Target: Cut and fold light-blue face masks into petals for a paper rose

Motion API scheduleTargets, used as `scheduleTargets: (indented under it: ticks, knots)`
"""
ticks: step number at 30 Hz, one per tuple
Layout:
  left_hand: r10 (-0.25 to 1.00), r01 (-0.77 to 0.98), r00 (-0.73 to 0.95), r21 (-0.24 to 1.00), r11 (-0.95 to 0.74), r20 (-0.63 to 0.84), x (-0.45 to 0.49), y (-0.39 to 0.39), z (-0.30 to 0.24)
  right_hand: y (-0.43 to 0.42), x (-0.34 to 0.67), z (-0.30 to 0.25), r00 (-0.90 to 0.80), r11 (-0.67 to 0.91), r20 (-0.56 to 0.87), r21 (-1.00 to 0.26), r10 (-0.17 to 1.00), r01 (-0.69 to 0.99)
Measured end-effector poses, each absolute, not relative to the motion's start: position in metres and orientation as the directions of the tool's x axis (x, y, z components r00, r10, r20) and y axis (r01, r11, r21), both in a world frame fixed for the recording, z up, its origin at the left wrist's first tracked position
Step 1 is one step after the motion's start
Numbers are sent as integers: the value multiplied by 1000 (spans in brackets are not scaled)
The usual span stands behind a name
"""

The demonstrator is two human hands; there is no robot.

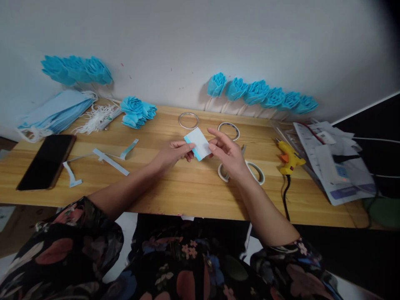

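Note:
Over the middle of the table I hold a small folded piece of mask fabric [200, 143], white with a bright blue edge. My left hand [178, 151] pinches its left side, thumb on top. The right edge is between the thumb and fingers of my right hand [226, 151], whose index finger is raised off it. Beneath my right hand lie scissors with white handles [256, 173], partly hidden. Two rolls of tape lie just beyond the hands: a thin ring [188, 113] and another roll [238, 132]. Cut mask strips [111, 161] are scattered to the left.
Blue fabric flowers on sticks lean against the wall at left [76, 70] and right [256, 92]; more flowers [137, 111] lie on the table. A mask stack [59, 112], white ear loops [96, 118] and a phone [46, 162] are left. A yellow glue gun [290, 157] and plastic packaging [340, 175] are right.

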State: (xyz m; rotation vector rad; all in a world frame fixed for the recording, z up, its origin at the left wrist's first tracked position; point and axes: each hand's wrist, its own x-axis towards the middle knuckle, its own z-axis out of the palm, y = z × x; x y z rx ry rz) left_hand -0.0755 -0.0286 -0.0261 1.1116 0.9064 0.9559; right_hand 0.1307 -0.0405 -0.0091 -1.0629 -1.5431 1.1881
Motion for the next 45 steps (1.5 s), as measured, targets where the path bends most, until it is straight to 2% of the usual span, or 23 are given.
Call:
scheduleTargets:
  ticks: [6, 12, 15, 18, 21, 24, 27, 36, 39, 45]
  knots:
    - [944, -107, 317, 985, 132, -92, -77, -29, -25, -40, 130, -15, -254, 218, 174, -963, 951, 156]
    - [938, -185, 328, 967, 177, -110, -76, -29, -24, -39, 129, -20, -223, 240, 204, -959, 953, 150]
    - [936, -224, 330, 953, 205, -124, -75, -29, -22, -39, 130, -19, -207, 317, 277, -929, 938, 190]
    - [936, -252, 328, 942, 221, -132, -76, -29, -20, -40, 134, -12, -275, 498, 425, -811, 862, 306]
    - [933, -291, 333, 926, 240, -137, -76, -28, -17, -41, 138, -4, -424, 676, 527, -586, 737, 446]
    - [929, -305, 339, 917, 258, -149, -76, -29, -14, -40, 139, -2, -516, 754, 554, -414, 653, 509]
    - [917, -266, 359, 922, 280, -174, -75, -30, -11, -38, 137, -7, -560, 788, 561, -353, 610, 505]
    - [899, -115, 382, 955, 275, -213, -75, -33, -8, -36, 130, -17, -450, 797, 681, -350, 578, 492]
    - [914, -95, 356, 965, 244, -196, -74, -34, -8, -37, 130, -16, -380, 753, 669, -440, 639, 489]
    - [923, -21, 338, 980, 199, -181, -75, -35, -8, -42, 127, -15, -239, 564, 513, -706, 824, 428]
